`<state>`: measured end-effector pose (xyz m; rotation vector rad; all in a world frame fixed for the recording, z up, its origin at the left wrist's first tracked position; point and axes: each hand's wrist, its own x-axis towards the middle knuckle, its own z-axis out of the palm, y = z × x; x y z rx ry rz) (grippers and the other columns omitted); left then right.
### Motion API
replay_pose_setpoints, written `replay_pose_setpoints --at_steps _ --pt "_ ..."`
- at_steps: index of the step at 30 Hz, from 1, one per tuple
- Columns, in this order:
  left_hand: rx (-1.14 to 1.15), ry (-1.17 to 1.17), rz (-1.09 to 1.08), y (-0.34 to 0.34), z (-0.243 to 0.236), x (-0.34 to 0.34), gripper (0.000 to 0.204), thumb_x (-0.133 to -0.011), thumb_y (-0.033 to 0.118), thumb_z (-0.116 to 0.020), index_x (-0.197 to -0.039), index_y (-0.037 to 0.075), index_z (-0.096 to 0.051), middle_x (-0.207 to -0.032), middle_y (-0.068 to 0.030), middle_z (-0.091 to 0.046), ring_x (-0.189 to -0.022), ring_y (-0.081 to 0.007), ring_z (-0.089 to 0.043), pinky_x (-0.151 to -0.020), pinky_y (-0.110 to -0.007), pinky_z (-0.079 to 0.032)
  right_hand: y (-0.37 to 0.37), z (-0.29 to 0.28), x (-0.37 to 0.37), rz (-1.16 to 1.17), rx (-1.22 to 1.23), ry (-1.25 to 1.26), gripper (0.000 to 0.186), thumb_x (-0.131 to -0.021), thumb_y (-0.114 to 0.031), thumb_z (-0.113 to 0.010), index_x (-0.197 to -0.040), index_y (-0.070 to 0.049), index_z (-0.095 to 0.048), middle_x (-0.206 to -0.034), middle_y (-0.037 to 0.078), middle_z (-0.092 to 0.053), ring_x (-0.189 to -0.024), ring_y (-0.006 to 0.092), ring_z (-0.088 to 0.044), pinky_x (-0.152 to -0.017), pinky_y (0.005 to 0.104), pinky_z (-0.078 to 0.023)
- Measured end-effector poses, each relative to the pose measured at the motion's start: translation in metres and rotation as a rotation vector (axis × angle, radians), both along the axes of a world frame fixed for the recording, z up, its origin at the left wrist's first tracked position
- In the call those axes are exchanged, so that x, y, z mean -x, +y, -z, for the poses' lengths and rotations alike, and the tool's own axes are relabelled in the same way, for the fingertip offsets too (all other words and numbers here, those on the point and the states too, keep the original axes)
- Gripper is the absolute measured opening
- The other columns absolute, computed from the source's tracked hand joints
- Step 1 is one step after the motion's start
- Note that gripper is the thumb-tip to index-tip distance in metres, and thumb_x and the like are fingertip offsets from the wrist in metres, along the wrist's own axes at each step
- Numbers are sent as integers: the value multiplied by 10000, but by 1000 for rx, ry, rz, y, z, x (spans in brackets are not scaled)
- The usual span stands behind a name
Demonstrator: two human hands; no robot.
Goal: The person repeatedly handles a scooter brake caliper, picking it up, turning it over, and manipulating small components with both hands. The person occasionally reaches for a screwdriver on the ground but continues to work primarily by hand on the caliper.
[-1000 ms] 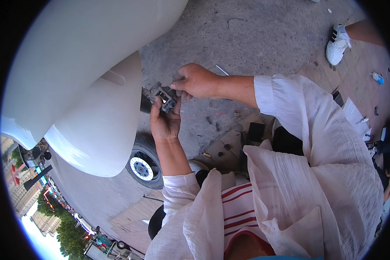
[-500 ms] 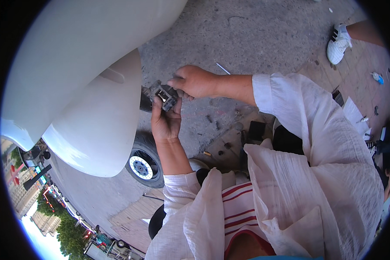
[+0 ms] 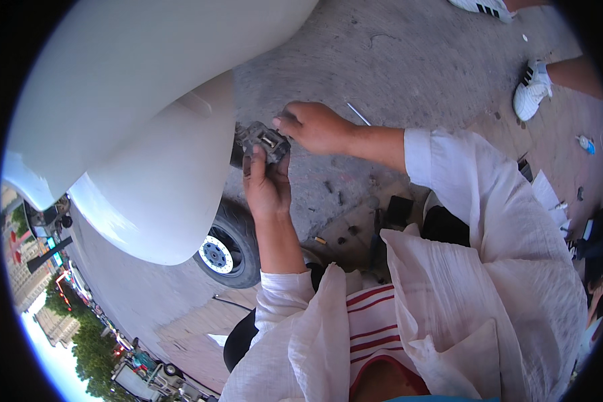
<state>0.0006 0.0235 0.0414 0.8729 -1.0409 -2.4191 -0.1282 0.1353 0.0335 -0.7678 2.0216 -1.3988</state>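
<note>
A dark, grimy brake caliper (image 3: 261, 137) is held up beside the white body panel (image 3: 161, 194) of a vehicle. My left hand (image 3: 269, 191) grips it from below, with the thumb on its near face and the fingers round its side. A slot with a bright metal strip shows in the caliper. At its right edge, my right hand (image 3: 318, 127) is closed in a pinch, thumb against fingers; whatever sits between those fingertips is too small to make out. Below the panel is a wheel (image 3: 246, 248) with a black tyre and a drilled silver brake disc (image 3: 216, 254).
A thin light-coloured rod (image 3: 358, 114) lies on the ground beyond my right wrist. Small dark parts and a black square piece (image 3: 400, 210) are scattered nearer me. Another person's white shoe (image 3: 532, 94) stands at far right, near a small blue-and-white bottle (image 3: 585, 144).
The view has shifted slightly, bringing a second white shoe into the top right. The caliper has tilted in my left hand, and my right hand stays pinched at its edge.
</note>
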Motion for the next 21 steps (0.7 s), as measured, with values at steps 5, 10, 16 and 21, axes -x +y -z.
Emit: replay_pose_setpoints --at_steps 5,10,16,21 --pt "431 -275 -263 31 -15 12 554 -930 177 -611 -1322 -137 -377 -1221 -230 -563 -1095 -232 -587 -910 -337 -502 -13 -13 -23 -14 198 -134 418 -965 -343 -527 -1135 32 -597 -1045 189 -641 -959 273 -631 -848 371 -484" --pt "800 -484 -213 38 -20 5 584 -884 168 -639 -1305 -160 -399 -1247 -250 -559 -1094 -266 -594 -906 -336 -474 -34 -11 -37 55 153 -247 419 -983 -337 -506 -1181 24 -584 -1000 125 -656 -917 204 -610 -842 331 -472" --pt "774 -402 -145 54 -53 -11 581 -860 36 -617 -1357 -57 -330 -1109 -186 -612 -998 -189 -603 -868 -292 -469 -26 -12 -21 -99 323 -779 368 -1016 -331 -447 -1118 -24 -624 -966 35 -645 -825 113 -573 -766 289 -462" --pt "745 -301 -213 53 -43 -26 612 -810 -21 -654 -1339 -39 -348 -1149 -207 -595 -1058 -223 -622 -886 -316 -504 -21 -28 -12 -174 271 -955 346 -1017 -325 -447 -1058 -28 -621 -957 56 -656 -823 149 -600 -727 308 -466"
